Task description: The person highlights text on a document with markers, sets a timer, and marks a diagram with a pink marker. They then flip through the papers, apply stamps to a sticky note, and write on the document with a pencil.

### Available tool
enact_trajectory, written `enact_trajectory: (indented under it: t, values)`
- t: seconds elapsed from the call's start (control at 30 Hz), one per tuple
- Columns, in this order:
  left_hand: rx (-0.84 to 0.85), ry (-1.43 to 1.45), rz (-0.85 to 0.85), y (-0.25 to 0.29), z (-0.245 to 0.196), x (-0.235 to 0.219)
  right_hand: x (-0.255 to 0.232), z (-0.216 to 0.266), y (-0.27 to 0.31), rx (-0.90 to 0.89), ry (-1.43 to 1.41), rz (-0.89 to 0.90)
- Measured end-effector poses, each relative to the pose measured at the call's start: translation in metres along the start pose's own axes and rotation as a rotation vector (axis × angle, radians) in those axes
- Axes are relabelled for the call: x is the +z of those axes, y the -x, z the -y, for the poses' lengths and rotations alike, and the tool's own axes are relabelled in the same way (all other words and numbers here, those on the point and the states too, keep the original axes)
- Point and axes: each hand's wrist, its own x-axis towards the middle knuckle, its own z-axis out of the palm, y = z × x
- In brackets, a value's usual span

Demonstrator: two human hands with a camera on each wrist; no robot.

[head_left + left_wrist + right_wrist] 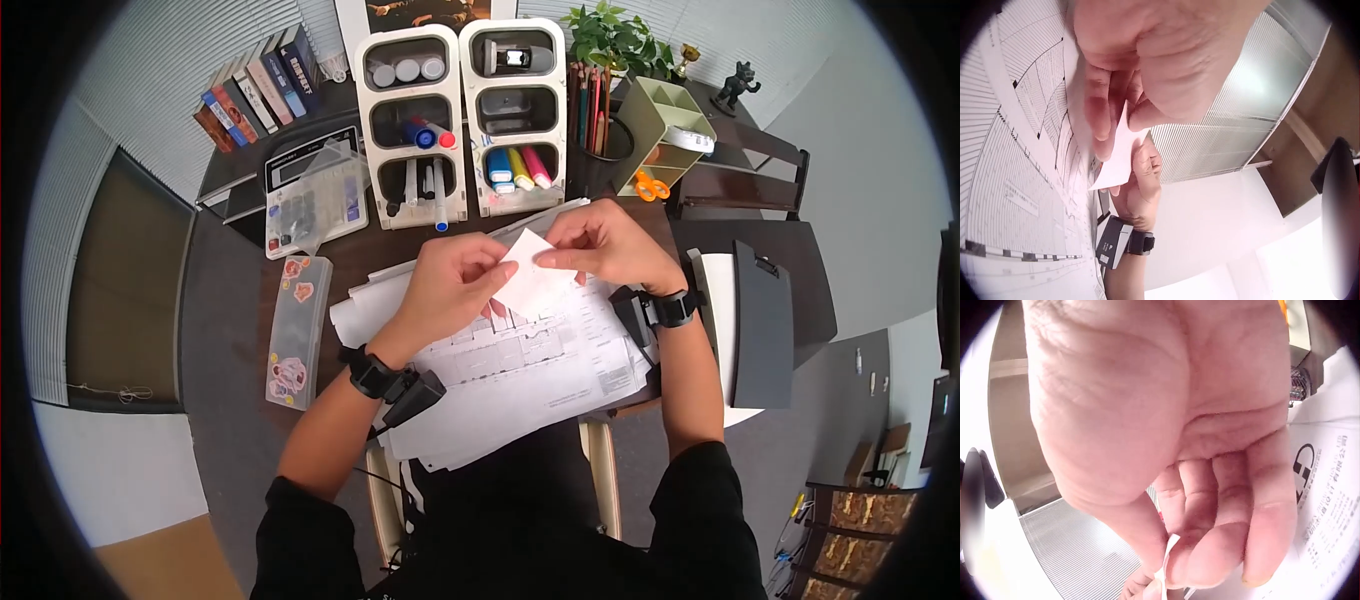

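A small white piece of paper [533, 284] is held up over the printed drawings [545, 362]. My left hand [450, 283] pinches its left edge between thumb and fingers. At the upper right edge, my right hand [612, 247] pinches it too, thumb on the near face. In the left wrist view the paper [1124, 150] is seen at a slant between both hands. The right wrist view shows a thin white edge of the paper [1165, 562] between thumb and fingertips. Large sheets with plan lines lie beneath both hands.
Two white organizers [412, 60] with markers and pens stand behind the sheets. To the left lie a stickered pencil case [298, 335] and a calculator [310, 160]. At right are a pencil cup [606, 150], orange scissors [651, 186] and a black clipboard [763, 330].
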Motion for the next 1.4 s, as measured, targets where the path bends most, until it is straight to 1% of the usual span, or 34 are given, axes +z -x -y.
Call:
enact_trajectory:
  t: [0.07,0.1,0.13,0.2,0.23,0.27,0.3,0.33,0.4,0.43,0.47,0.53,0.63,0.67,0.7,0.73,0.77,0.8,0.83,0.87,0.93,0.97,1.03,1.07,1.13,1.2,1.27,1.33,1.37,1.4]
  values:
    - [0.074,-0.045,-0.105,0.001,-0.005,0.003,0.0,-0.002,0.0,-0.012,-0.018,-0.013]
    - [0.084,-0.037,-0.148,0.002,-0.006,0.002,0.0,-0.002,0.0,-0.033,-0.041,-0.012]
    - [0.082,-0.033,-0.15,0.003,-0.006,0.002,-0.001,-0.001,0.0,-0.056,-0.064,-0.011]
    - [0.456,-0.314,-0.263,0.003,-0.008,-0.001,-0.007,0.004,0.002,-0.029,-0.057,0.021]
    - [0.456,-0.315,-0.265,0.003,-0.01,-0.003,-0.007,0.006,0.003,-0.02,-0.121,0.0]
    - [0.569,-0.433,-0.233,0.002,-0.012,-0.005,-0.008,0.008,0.004,-0.008,-0.187,-0.022]
    - [0.677,-0.548,-0.197,0.002,-0.013,-0.006,-0.007,0.01,0.004,-0.001,-0.192,-0.022]
    - [0.668,-0.542,-0.192,0.004,-0.012,-0.006,-0.007,0.013,0.004,0.021,-0.176,-0.038]
    - [0.477,-0.639,-0.017,0.008,-0.011,-0.004,-0.004,0.009,0.003,0.054,-0.163,-0.051]
    - [0.414,-0.67,0.053,0.009,-0.012,-0.003,-0.002,0.006,0.001,0.039,-0.083,-0.02]
    - [0.409,-0.668,0.054,0.008,-0.01,-0.003,-0.002,0.003,0.0,0.018,-0.002,0.011]
    - [0.308,-0.667,0.163,0.007,-0.008,-0.004,-0.002,-0.007,-0.002,0.007,0.023,0.024]
    - [0.266,-0.614,0.197,0.006,-0.013,-0.006,-0.003,-0.01,-0.004,-0.014,0.033,0.017]
    - [0.261,-0.613,0.203,0.005,-0.009,-0.007,-0.004,-0.009,-0.004,-0.019,0.091,0.014]
    - [0.328,-0.656,0.142,0.004,-0.004,-0.008,-0.004,-0.007,-0.003,-0.022,0.15,0.013]
    - [0.395,-0.698,0.078,0.002,-0.001,-0.009,-0.003,-0.007,-0.002,-0.017,0.144,0.012]
    - [0.391,-0.696,0.081,0.001,0.0,-0.009,-0.003,-0.005,-0.002,-0.062,0.204,0.01]
    - [0.496,-0.739,0.022,-0.001,-0.005,-0.008,-0.003,-0.003,-0.002,-0.108,0.265,0.007]
    - [0.605,-0.783,-0.04,-0.002,-0.008,-0.008,-0.002,0.001,0.0,-0.046,0.225,0.018]
    - [0.607,-0.784,-0.041,-0.002,-0.007,-0.007,-0.002,0.001,0.0,-0.048,0.226,0.018]
    - [0.55,-0.732,-0.045,-0.002,-0.005,-0.006,0.0,-0.001,-0.001,-0.13,0.183,0.041]
    - [0.546,-0.733,-0.048,-0.001,-0.005,-0.005,0.0,-0.001,-0.001,-0.13,0.181,0.045]
    - [0.42,-0.678,-0.009,0.001,-0.005,-0.003,0.003,0.0,0.0,-0.174,0.149,0.018]
    - [0.413,-0.677,-0.008,0.002,-0.006,-0.003,0.004,0.0,0.0,-0.171,0.143,0.021]
    - [0.286,-0.587,0.019,0.003,-0.01,-0.002,0.003,0.002,0.0,-0.148,0.158,0.026]
    - [0.267,-0.579,0.025,0.003,-0.011,-0.001,0.005,0.002,0.0,-0.164,0.155,0.012]
    - [0.253,-0.577,0.03,0.002,-0.007,0.0,0.007,0.004,-0.001,-0.088,0.066,-0.035]
    - [0.113,-0.298,-0.097,0.003,0.001,0.005,0.006,0.005,-0.001,-0.098,0.088,-0.026]
    - [0.109,-0.297,-0.094,0.003,0.003,0.004,0.006,0.003,0.0,-0.103,0.106,-0.021]
    - [0.123,-0.214,-0.124,0.003,0.0,0.005,0.006,0.001,0.0,-0.097,0.102,-0.023]
